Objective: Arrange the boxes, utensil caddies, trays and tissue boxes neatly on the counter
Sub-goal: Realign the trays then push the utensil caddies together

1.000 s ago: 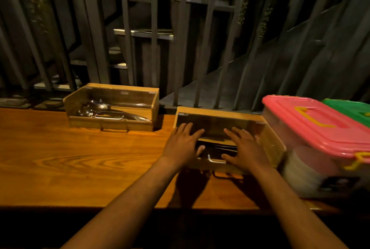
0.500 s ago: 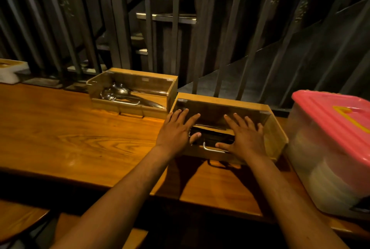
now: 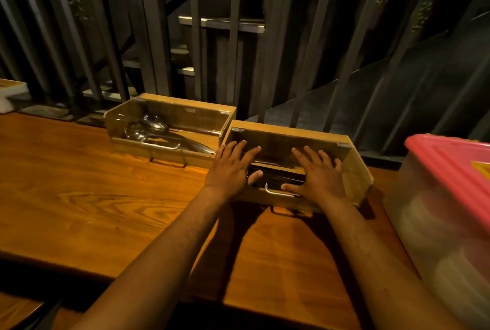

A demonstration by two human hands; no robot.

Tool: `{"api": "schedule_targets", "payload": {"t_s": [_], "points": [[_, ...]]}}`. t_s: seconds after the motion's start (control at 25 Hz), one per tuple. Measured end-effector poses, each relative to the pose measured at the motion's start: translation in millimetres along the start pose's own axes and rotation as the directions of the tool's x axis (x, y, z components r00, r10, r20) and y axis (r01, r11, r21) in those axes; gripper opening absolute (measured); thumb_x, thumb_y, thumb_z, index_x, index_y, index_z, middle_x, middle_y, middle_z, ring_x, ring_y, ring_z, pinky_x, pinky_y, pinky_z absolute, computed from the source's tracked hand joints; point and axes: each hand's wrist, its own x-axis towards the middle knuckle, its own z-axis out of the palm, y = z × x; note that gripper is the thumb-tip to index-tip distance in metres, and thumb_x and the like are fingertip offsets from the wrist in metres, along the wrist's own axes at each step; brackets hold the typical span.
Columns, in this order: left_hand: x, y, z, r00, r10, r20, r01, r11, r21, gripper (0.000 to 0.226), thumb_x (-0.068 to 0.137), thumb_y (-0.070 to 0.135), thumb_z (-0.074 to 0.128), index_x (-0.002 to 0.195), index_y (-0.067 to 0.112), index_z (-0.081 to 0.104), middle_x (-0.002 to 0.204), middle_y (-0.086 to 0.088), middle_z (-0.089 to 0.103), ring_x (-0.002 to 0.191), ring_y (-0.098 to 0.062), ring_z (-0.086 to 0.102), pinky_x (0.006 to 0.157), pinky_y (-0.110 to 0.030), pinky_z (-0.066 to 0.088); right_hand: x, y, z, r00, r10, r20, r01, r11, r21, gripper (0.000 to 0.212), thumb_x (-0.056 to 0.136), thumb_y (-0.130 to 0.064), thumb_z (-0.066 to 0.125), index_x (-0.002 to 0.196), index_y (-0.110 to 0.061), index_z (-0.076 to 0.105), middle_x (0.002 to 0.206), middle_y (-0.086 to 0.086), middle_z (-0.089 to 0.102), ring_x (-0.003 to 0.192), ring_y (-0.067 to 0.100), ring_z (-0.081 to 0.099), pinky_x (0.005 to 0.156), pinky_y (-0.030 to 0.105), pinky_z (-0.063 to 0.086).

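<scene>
Two wooden utensil caddies with clear sloping lids stand at the back of the wooden counter point(image 3: 100, 202). The left caddy point(image 3: 185, 99) holds metal spoons point(image 3: 152, 128). The right caddy point(image 3: 356, 170) holds dark cutlery, and its left corner almost touches the left caddy. My left hand point(image 3: 230, 167) and my right hand point(image 3: 319, 178) lie flat on the right caddy's lid, fingers spread, thumbs at its front edge beside the metal handle point(image 3: 275, 193).
A clear plastic box with a pink lid point(image 3: 450, 167) stands close to the right of the caddy. A white box point(image 3: 10, 93) sits at the far left edge. Metal railing bars point(image 3: 233, 64) rise right behind the counter. Bare counter lies left of and in front of the caddies.
The right caddy has slid left under both hands, and the gap to the left caddy has closed. The view has shifted left, so the green-lidded box is out of sight.
</scene>
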Motion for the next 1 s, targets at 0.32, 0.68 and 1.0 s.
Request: {"api": "schedule_targets", "payload": {"t_s": [0.32, 0.68, 1.0], "points": [[64, -30, 28, 1.000, 0.024, 0.014, -0.024, 0.999, -0.034, 0.068, 0.092, 0.068, 0.028, 0.152, 0.036, 0.019, 0.160, -0.009, 0.023, 0.147, -0.029, 0.015, 0.118, -0.045, 0.015, 62, -2, 12, 1.000, 0.020, -0.013, -0.020, 1.000, -0.011, 0.100, 0.073, -0.074, 0.061, 0.153, -0.041, 0.010, 0.164, -0.001, 0.014, 0.149, 0.030, 0.011, 0.117, 0.057, 0.013], [98, -36, 49, 0.999, 0.016, -0.028, -0.016, 1.000, -0.017, 0.073, 0.088, 0.073, 0.028, 0.150, 0.036, 0.022, 0.158, -0.009, 0.027, 0.145, -0.030, 0.019, 0.118, -0.047, 0.016, 98, 7, 22, 1.000, 0.026, -0.007, -0.026, 1.000, 0.006, 0.098, 0.074, -0.071, 0.063, 0.153, -0.041, 0.011, 0.164, -0.002, 0.013, 0.149, 0.030, 0.010, 0.118, 0.057, 0.009], [97, -19, 28, 0.988, -0.077, 0.133, 0.068, 0.995, 0.074, 0.072, 0.092, 0.068, 0.029, 0.153, 0.035, 0.010, 0.162, -0.012, 0.014, 0.148, -0.035, 0.008, 0.119, -0.051, 0.009, 98, 11, 7, 0.989, 0.004, 0.149, -0.007, 1.000, 0.024, 0.102, 0.077, -0.059, 0.069, 0.154, -0.038, 0.004, 0.165, 0.002, 0.005, 0.150, 0.031, 0.004, 0.119, 0.056, 0.005]]}}
